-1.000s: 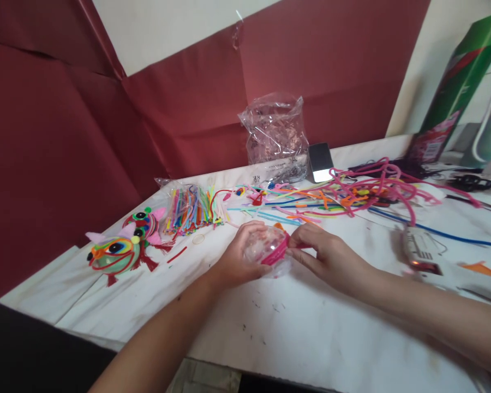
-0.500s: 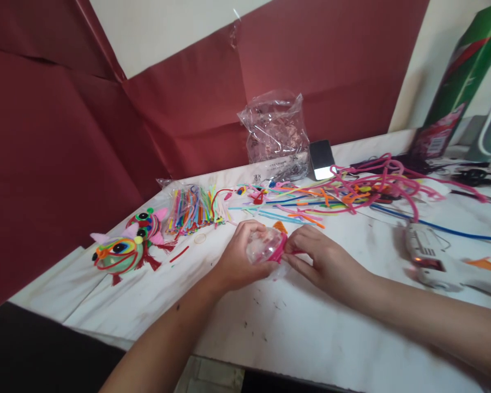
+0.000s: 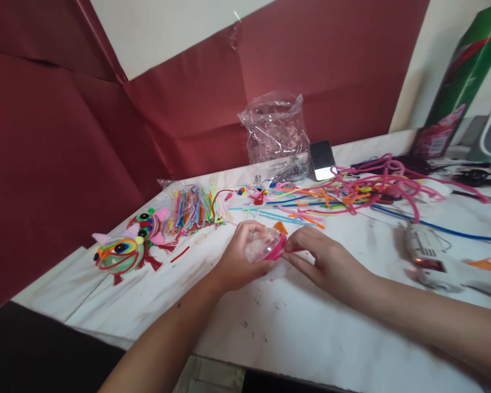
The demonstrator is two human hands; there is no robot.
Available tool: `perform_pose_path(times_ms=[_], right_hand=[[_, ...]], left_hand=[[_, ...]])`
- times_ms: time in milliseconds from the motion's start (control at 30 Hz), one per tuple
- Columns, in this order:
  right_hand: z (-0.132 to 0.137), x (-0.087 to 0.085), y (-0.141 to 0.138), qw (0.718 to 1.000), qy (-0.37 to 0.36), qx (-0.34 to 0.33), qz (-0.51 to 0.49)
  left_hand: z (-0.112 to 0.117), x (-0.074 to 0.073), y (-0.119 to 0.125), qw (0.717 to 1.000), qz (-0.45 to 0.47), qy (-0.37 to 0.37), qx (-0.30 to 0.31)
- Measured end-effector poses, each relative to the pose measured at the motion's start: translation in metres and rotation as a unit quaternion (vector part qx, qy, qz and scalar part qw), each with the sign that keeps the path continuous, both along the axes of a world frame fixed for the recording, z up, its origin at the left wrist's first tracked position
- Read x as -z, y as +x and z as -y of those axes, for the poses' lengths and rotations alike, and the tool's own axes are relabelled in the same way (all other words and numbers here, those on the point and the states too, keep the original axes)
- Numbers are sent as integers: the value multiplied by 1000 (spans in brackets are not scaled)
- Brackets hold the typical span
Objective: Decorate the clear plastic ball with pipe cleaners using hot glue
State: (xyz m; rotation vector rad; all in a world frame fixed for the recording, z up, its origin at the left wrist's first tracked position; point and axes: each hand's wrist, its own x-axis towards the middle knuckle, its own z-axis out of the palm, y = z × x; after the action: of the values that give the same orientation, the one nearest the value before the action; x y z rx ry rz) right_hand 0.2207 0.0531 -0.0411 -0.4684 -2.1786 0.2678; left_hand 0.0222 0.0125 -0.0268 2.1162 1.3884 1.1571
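Observation:
My left hand (image 3: 238, 258) is wrapped round a clear plastic ball (image 3: 261, 245) held just above the white table (image 3: 311, 327). A pink pipe cleaner (image 3: 279, 252) runs round the ball's right side. My right hand (image 3: 323, 257) pinches that pink pipe cleaner against the ball with thumb and fingertips. A small orange paper piece (image 3: 281, 226) lies on the table just behind the ball.
Two finished fish-like balls (image 3: 125, 248) sit at the left. A bag of short coloured sticks (image 3: 192, 208), loose pipe cleaners (image 3: 352, 194), a crumpled clear bag (image 3: 276, 134) and a phone (image 3: 321, 159) lie behind. A white glue gun (image 3: 437, 262) rests at the right.
The ball has tilted slightly in my hands and my right fingers have slid a little along the pink pipe cleaner. The view has shifted a little to the right.

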Motion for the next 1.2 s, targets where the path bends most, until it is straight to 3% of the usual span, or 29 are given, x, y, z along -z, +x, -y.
perform_pose_path(times_ms=[300, 467, 733, 900, 1200], right_hand=[[-1, 0, 1, 999, -45, 14, -3], [-2, -1, 3, 996, -87, 21, -11], [-4, 0, 2, 997, -67, 33, -10], [-1, -1, 1, 998, -54, 25, -18], [-8, -2, 3, 980, -192, -28, -29]], left_hand=[[2, -1, -5, 998, 19, -63, 9], [0, 6, -4, 999, 33, -21, 31], [-6, 7, -4, 998, 17, -6, 65], [0, -1, 5, 999, 36, -30, 10], [0, 2, -4, 999, 20, -2, 41]])
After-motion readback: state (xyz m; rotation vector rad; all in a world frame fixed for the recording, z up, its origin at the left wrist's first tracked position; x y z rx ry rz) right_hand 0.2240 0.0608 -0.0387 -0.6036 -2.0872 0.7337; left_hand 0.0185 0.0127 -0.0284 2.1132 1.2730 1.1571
